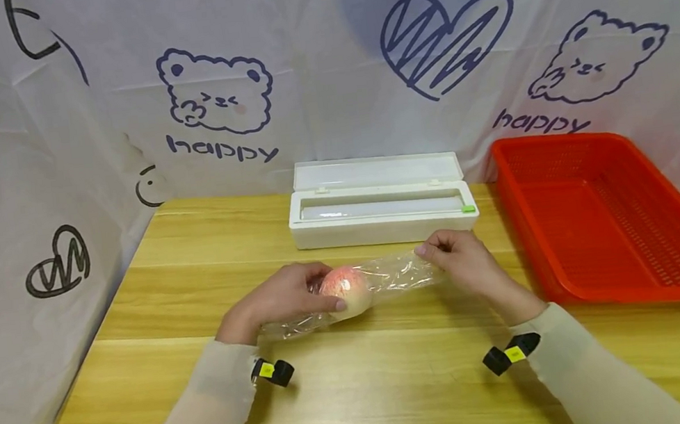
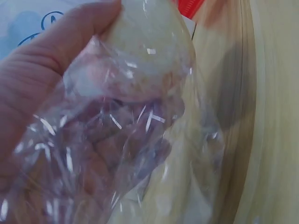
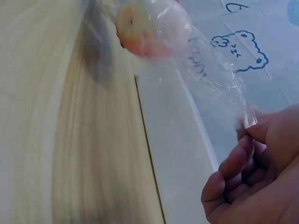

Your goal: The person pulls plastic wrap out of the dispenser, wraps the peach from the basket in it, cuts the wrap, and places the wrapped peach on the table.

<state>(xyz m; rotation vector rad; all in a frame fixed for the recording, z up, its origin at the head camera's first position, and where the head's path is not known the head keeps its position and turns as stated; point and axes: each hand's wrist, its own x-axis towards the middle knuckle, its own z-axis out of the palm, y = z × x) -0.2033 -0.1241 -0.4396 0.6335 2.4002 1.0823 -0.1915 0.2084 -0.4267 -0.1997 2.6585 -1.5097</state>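
Observation:
A round cream-and-pink apple lies inside clear plastic film above the table. My left hand grips the apple from the left, its thumb over the near side. Loose crinkled film covers the fingers in the left wrist view. My right hand pinches the film's right end between thumb and forefinger, and the stretch between it and the apple is drawn out. In the right wrist view the pinched film end shows at the fingertips, with the other fingers curled.
Behind the hands stands a white film dispenser box with its lid raised, a roll inside and a green slider at its right. A red plastic basket sits on the right of the wooden table. Printed white cloth hangs behind.

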